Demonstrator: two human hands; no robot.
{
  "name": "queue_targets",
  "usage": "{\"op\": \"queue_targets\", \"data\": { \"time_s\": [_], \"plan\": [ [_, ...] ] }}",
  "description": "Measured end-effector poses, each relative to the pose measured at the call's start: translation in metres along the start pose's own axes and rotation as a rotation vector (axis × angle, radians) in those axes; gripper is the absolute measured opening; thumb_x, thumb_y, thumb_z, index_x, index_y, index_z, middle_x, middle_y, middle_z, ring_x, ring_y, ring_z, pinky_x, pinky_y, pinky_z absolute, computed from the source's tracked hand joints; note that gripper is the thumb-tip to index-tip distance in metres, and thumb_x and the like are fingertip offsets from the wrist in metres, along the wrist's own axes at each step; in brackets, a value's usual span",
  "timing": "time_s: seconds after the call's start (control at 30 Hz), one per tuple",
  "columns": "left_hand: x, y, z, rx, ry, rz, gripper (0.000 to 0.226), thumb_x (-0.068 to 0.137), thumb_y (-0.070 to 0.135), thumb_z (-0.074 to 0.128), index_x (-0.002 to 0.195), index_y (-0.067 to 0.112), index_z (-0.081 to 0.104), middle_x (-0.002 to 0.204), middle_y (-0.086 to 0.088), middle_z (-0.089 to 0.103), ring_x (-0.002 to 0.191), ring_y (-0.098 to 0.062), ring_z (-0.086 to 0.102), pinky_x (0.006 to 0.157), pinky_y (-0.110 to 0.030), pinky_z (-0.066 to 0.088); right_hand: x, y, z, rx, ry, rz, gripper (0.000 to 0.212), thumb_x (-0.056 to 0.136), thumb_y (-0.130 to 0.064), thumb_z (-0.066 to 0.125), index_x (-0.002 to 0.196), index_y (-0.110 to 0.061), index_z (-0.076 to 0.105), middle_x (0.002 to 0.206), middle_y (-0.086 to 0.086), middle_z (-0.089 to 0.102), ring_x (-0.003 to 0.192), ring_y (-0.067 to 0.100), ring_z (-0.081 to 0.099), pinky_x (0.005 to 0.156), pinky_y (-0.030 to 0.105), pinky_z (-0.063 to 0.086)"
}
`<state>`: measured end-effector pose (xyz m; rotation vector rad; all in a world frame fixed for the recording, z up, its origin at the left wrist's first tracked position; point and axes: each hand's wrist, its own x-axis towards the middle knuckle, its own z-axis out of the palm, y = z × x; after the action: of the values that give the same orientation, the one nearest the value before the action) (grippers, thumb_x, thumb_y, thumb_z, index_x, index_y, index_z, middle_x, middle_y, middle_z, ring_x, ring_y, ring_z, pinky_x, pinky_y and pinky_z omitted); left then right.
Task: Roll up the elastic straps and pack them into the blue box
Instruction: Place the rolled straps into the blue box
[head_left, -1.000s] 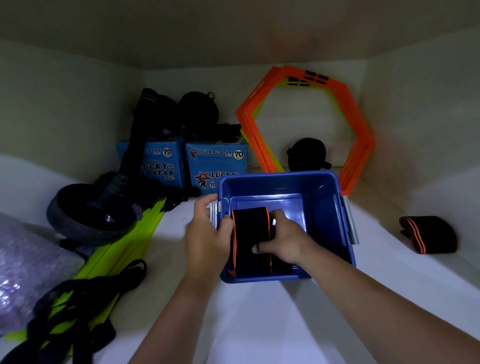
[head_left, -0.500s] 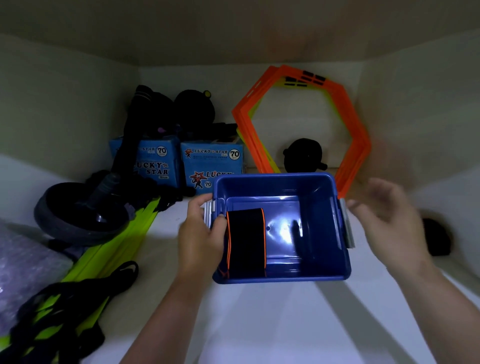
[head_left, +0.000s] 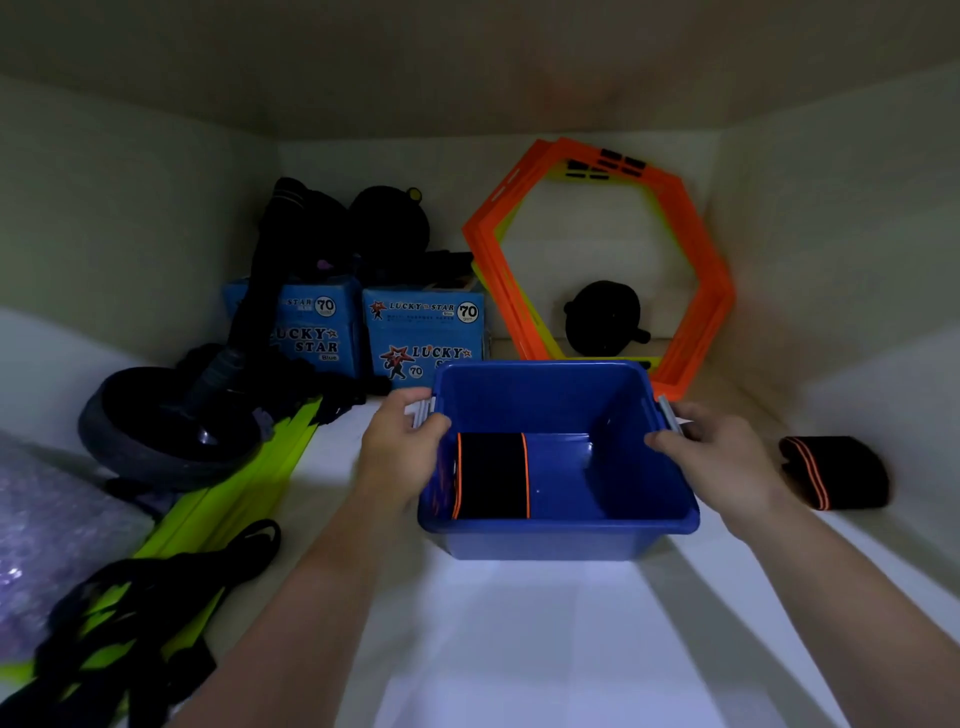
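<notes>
The blue box (head_left: 558, 530) stands on the white shelf in the middle. Inside it, against the left wall, lies a rolled black elastic strap with orange edges (head_left: 491, 475). My left hand (head_left: 402, 449) grips the box's left rim by its grey handle. My right hand (head_left: 719, 457) holds the right rim at the other grey handle. A second rolled black strap with orange stripes (head_left: 834, 473) lies on the shelf to the right of the box, just past my right hand.
Orange hexagon rings (head_left: 696, 270) lean on the back wall behind the box, a black wheel (head_left: 602, 319) inside them. Two blue Lucky Star cartons (head_left: 423, 332) and dark gear stand at back left. A black roller wheel (head_left: 166, 431), yellow-green bars (head_left: 244, 493) and black straps (head_left: 140, 613) crowd the left.
My right hand left the strap inside the box, swung out to the right, and now grips the box's right rim. The left hand stayed on the left rim.
</notes>
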<state>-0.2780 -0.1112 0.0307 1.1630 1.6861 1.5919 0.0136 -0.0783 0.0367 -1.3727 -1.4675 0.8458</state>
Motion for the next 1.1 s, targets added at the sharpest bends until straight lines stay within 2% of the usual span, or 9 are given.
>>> {"op": "queue_targets", "data": {
  "time_s": [0.17,0.27,0.5,0.63,0.73,0.8,0.9,1.03,1.1],
  "plan": [
    [0.011,0.004,-0.001,0.071,-0.073,-0.111,0.033,0.09,0.011,0.065,0.124,0.013,0.064,0.112,-0.012,0.07,0.094,-0.027,0.071,0.082,-0.04,0.06,0.008,-0.001,0.002,-0.082,-0.019,0.088,0.027,0.083,-0.011,0.07,0.109,-0.018,0.072,0.085,0.012,0.076,0.073,0.03,0.075,0.076,0.051,0.062],
    [0.012,0.002,-0.002,0.079,-0.094,-0.164,0.032,0.088,0.009,0.067,0.12,0.01,0.065,0.11,-0.015,0.071,0.086,-0.025,0.07,0.071,-0.034,0.059,0.008,0.001,0.003,-0.126,-0.023,0.137,0.04,0.078,-0.017,0.073,0.118,-0.016,0.068,0.09,0.012,0.076,0.076,0.03,0.074,0.077,0.05,0.062],
    [0.004,0.006,-0.009,0.109,-0.142,-0.275,0.011,0.089,0.009,0.064,0.098,0.013,0.066,0.097,-0.018,0.072,0.094,-0.039,0.071,0.089,-0.055,0.058,0.005,-0.002,0.001,-0.206,-0.05,0.17,0.059,0.08,-0.019,0.075,0.135,-0.007,0.058,0.108,0.014,0.07,0.086,0.031,0.072,0.079,0.051,0.061],
    [0.002,0.009,-0.009,0.147,-0.176,-0.302,0.008,0.093,0.018,0.062,0.086,0.015,0.064,0.096,-0.021,0.071,0.08,-0.031,0.065,0.07,-0.039,0.052,0.006,-0.005,0.0,-0.21,-0.083,0.176,0.068,0.081,-0.028,0.077,0.141,-0.009,0.053,0.116,0.014,0.068,0.082,0.025,0.071,0.062,0.036,0.058],
    [0.007,0.006,-0.013,0.237,-0.169,-0.31,0.026,0.093,0.037,0.063,0.112,0.019,0.064,0.108,-0.011,0.069,0.083,-0.025,0.063,0.065,-0.032,0.049,0.007,-0.005,-0.004,-0.164,-0.075,0.172,0.074,0.082,-0.035,0.077,0.144,-0.009,0.048,0.109,0.013,0.07,0.081,0.025,0.072,0.068,0.037,0.06],
    [0.012,0.007,-0.017,0.346,-0.108,-0.254,0.052,0.087,0.052,0.064,0.13,0.022,0.058,0.121,-0.009,0.066,0.098,-0.027,0.065,0.08,-0.038,0.055,0.008,-0.007,-0.009,-0.153,-0.065,0.14,0.073,0.082,-0.039,0.076,0.142,-0.009,0.049,0.098,0.01,0.07,0.086,0.027,0.071,0.079,0.046,0.062],
    [0.016,0.019,-0.02,0.578,-0.032,-0.088,0.073,0.078,0.066,0.058,0.139,0.026,0.053,0.138,-0.008,0.059,0.127,-0.033,0.053,0.105,-0.047,0.047,0.011,-0.01,-0.019,-0.175,-0.041,0.09,0.07,0.082,-0.045,0.074,0.139,-0.01,0.052,0.102,0.012,0.07,0.088,0.029,0.072,0.084,0.051,0.06],
    [0.005,0.057,0.0,0.678,-0.033,0.136,0.063,0.089,0.058,0.057,0.143,0.026,0.051,0.143,-0.007,0.05,0.137,-0.033,0.034,0.105,-0.043,0.036,0.015,-0.012,-0.037,-0.18,-0.011,0.04,0.054,0.083,-0.045,0.073,0.125,-0.013,0.062,0.101,0.009,0.071,0.087,0.03,0.072,0.086,0.052,0.059],
    [-0.003,0.074,0.021,0.675,-0.079,0.223,0.061,0.09,0.057,0.057,0.141,0.025,0.053,0.141,-0.007,0.051,0.137,-0.032,0.035,0.103,-0.041,0.035,0.014,-0.014,-0.048,-0.161,0.003,0.024,0.029,0.083,-0.041,0.074,0.103,-0.021,0.071,0.098,0.018,0.072,0.089,0.036,0.071,0.085,0.054,0.058]
  ]
}}
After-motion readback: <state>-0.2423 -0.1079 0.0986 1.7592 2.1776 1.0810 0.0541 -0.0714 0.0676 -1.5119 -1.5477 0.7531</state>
